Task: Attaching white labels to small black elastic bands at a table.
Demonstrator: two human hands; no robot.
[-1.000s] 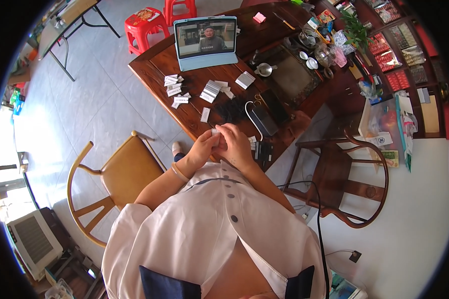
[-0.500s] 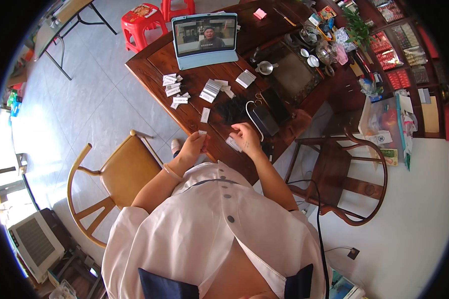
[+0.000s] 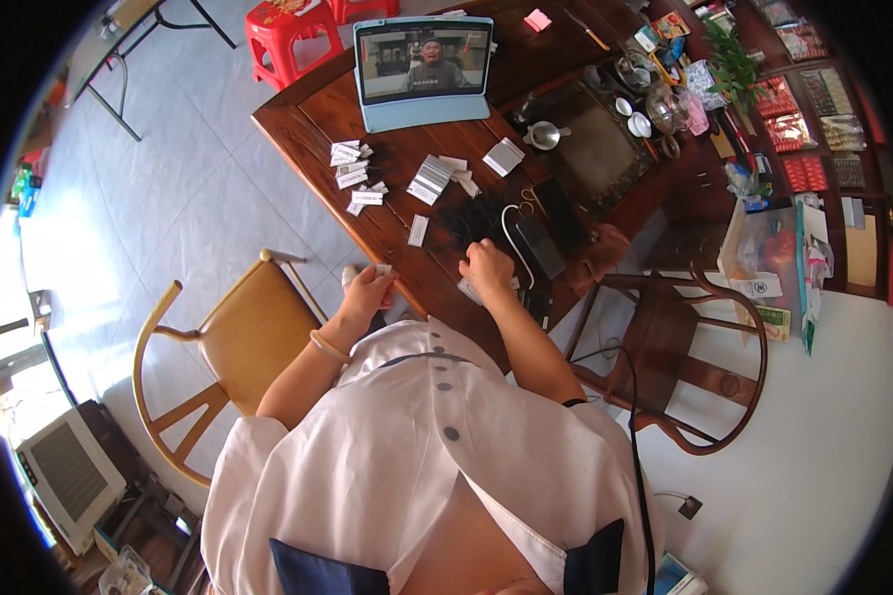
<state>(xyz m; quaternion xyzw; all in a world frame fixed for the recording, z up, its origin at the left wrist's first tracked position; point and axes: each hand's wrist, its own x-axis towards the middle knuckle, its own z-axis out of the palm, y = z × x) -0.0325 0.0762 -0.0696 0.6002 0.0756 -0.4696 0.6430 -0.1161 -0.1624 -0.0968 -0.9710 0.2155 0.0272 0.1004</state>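
My left hand (image 3: pixel 367 294), at the near edge of the dark wooden table (image 3: pixel 313 119), pinches a small white tag (image 3: pixel 383 269). My right hand (image 3: pixel 488 269) is bent with its fingers drawn together at the near side of a heap of thin black cords (image 3: pixel 466 216); whatever its fingertips hold is hidden. White tags (image 3: pixel 467 289) lie partly under that hand. A single white tag (image 3: pixel 418 231) rests between the hands and the stacked grey-and-white tags (image 3: pixel 431 180). Another stack (image 3: pixel 504 157) sits farther right. Several tags with black cords (image 3: pixel 351 177) lie at the left.
A tablet (image 3: pixel 427 74) in a light blue case stands at the back. Gold-handled scissors (image 3: pixel 527 201), a black phone (image 3: pixel 563 213) and a black case with a white strap (image 3: pixel 539 248) lie right of the cords. A tea tray (image 3: pixel 590 149) is beyond. Chairs (image 3: pixel 258 332) flank me.
My right hand has moved slightly forward to the cords, and its fingers have drawn together and turned down. The left hand still holds its tag, now slightly farther left. The view has shifted a little.
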